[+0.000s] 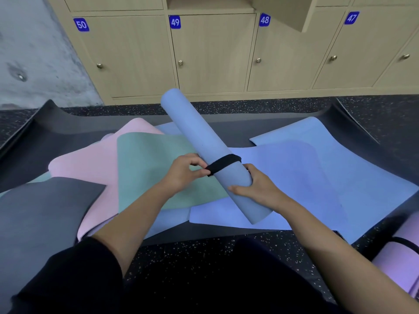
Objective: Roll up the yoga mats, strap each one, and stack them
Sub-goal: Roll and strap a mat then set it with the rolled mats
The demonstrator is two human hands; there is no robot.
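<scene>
- Head view: a dark speckled floor (192,257) runs up to pale wooden lockers (210,53) numbered 50 to 47, with a grey concrete wall (34,53) at the left.
- A pink mat (90,166), green mat (147,159), grey mat (40,211) and blue mats (317,173) lie flat and overlapping.
- The rolled blue mat (199,137) slants over them. The right hand (260,186) grips its near end and the left hand (181,173) pinches the black strap (224,163) around it.
- A strapped lilac roll (399,264) lies at the right edge.

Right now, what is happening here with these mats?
A person is strapping a rolled blue mat: the right grip holds the roll near its close end, the left grip pinches the black strap wrapped around it. The pink mat, green mat, grey mat and other blue mats lie unrolled nearby. A purple roll, already strapped, lies at the right.
</scene>
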